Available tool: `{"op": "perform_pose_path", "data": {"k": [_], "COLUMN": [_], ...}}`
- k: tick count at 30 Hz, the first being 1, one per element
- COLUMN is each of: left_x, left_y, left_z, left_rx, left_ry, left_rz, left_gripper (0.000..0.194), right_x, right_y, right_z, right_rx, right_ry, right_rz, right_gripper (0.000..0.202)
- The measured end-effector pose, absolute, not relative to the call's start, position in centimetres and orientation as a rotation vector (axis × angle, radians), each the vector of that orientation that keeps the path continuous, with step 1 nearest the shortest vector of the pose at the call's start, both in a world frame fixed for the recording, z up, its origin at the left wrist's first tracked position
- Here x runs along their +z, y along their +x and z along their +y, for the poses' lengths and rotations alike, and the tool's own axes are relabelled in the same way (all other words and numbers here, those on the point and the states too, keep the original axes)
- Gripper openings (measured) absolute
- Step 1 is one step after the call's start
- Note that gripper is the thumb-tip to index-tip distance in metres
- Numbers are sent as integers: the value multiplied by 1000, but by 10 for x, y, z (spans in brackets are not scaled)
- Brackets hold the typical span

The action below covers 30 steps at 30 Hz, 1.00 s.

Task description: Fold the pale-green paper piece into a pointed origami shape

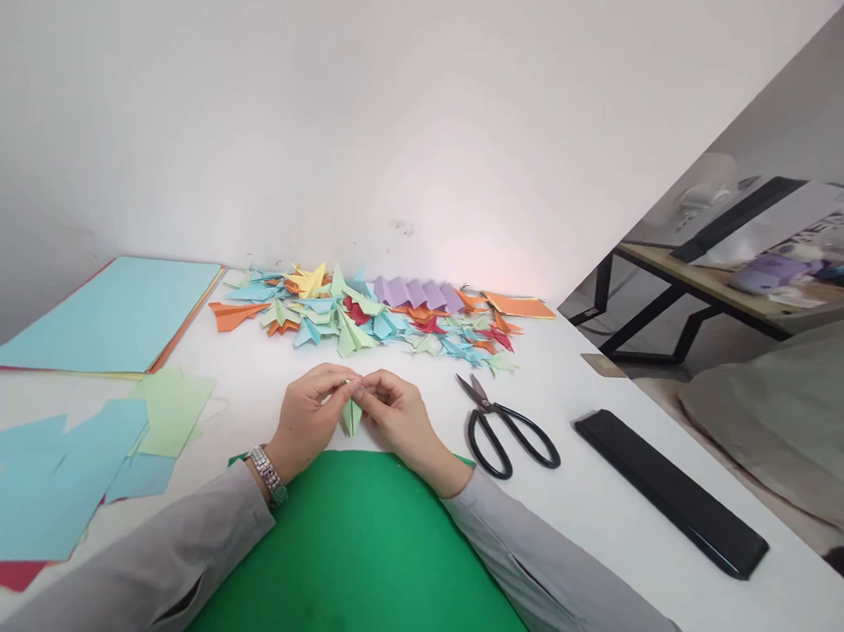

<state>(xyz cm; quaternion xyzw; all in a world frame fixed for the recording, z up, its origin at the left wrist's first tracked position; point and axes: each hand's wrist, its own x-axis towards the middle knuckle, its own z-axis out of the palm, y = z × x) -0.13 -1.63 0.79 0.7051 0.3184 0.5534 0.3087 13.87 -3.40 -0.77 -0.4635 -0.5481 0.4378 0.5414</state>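
Between my two hands is a small folded piece of light green paper [352, 419], its narrow end pointing toward me. My left hand [314, 418] pinches its upper part from the left, with a metal watch [267, 473] on that wrist. From the other side my right hand [401, 421] pinches the same paper, thumbs and fingertips nearly meeting. The fingers hide the top of the fold. Below the hands lies a large green sheet [336, 576]. Just beyond them is a heap of small folded paper planes [352, 328] in many colours.
Black-handled scissors [505, 428] lie to the right, blades partly apart, beside a long black case [671, 491]. A stack of large coloured sheets [105, 314] sits at the back left, with loose cut pieces [97, 461] nearer. Orange paper [521, 306] rests by the wall.
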Motion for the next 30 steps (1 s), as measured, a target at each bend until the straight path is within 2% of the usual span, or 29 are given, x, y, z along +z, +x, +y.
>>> {"op": "perform_pose_path", "data": {"k": [12,20,26,30], "left_x": [7,5,2,0], "left_y": [0,-1,-2,-3], "left_z": [-18,-16,-14,-14], "left_rx": [1464,1468,1467,1460], "left_ry": [1845,1903,1981,2001], "left_rz": [857,866,914,976], "left_gripper": [8,11,14,15], "right_x": [-9,-8,-1,-2], "right_y": [139,140,141,141], "right_z": [-34,-35,-40,-41], "right_rx": [981,888,614,377], "right_ry": [-1097,-1168,-1204,-1187], "right_rz": [-1336,-1294,-1304,-1372], "right_gripper": [24,16,8,9]}}
